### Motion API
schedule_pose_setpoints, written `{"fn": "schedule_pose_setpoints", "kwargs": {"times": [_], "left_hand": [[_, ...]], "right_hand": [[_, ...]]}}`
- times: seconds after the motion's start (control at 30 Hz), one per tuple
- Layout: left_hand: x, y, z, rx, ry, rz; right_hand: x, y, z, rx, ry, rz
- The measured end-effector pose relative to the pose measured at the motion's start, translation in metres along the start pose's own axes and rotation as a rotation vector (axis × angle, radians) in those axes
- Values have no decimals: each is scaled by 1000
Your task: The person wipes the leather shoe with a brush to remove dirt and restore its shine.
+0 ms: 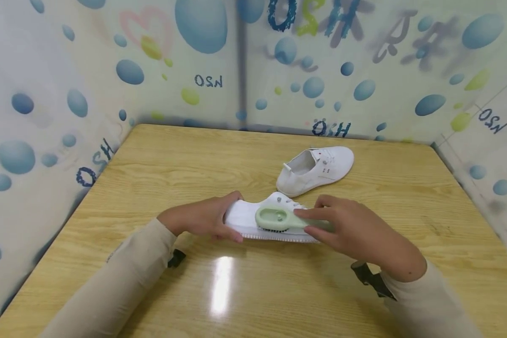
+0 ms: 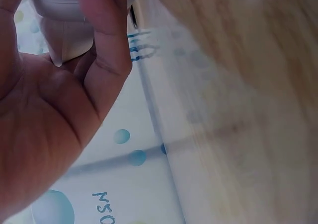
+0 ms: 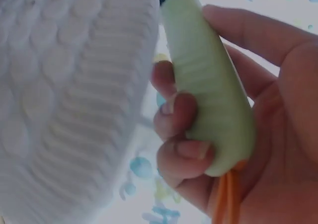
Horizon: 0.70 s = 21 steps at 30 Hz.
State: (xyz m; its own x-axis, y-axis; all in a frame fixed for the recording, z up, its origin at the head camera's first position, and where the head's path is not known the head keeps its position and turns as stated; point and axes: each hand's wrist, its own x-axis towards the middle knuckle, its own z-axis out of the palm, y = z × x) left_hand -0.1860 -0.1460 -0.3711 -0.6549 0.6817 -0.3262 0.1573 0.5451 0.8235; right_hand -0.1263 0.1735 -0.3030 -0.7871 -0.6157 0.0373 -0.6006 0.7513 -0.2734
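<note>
A white lace-up shoe [image 1: 247,213] is tilted on its side, its ribbed sole edge toward me. My left hand [image 1: 209,217] grips it at the heel, thumb and fingers on either side; in the left wrist view the heel [image 2: 57,5] sits between the fingers. With my right hand [image 1: 346,225] I hold a light green shoe brush [image 1: 274,218] by its handle, fingers wrapped round it in the right wrist view. Dark bristles lie against the shoe's side just above the sole. An orange cord [image 3: 228,196] hangs from the handle end. The patterned outsole [image 3: 64,85] shows beside the brush.
The matching white shoe [image 1: 317,169] stands upright just behind, its toe pointing right. Both are on a wood-grain table [image 1: 186,159]. Walls [image 1: 160,89] printed with blue and green spots enclose the table's back and sides. A light glare falls on the tabletop in front.
</note>
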Motion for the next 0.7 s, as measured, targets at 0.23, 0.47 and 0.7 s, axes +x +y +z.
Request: {"fn": "schedule_pose_setpoints", "kwargs": {"times": [0.23, 0.47, 0.7], "left_hand": [[0, 0, 2, 1, 4, 34], [1, 0, 2, -19, -2, 56], [0, 1, 1, 16, 9, 0]], "right_hand": [[13, -14, 29, -17, 149, -119], [19, -23, 45, -80, 266, -150], [10, -13, 20, -21, 73, -44]]}}
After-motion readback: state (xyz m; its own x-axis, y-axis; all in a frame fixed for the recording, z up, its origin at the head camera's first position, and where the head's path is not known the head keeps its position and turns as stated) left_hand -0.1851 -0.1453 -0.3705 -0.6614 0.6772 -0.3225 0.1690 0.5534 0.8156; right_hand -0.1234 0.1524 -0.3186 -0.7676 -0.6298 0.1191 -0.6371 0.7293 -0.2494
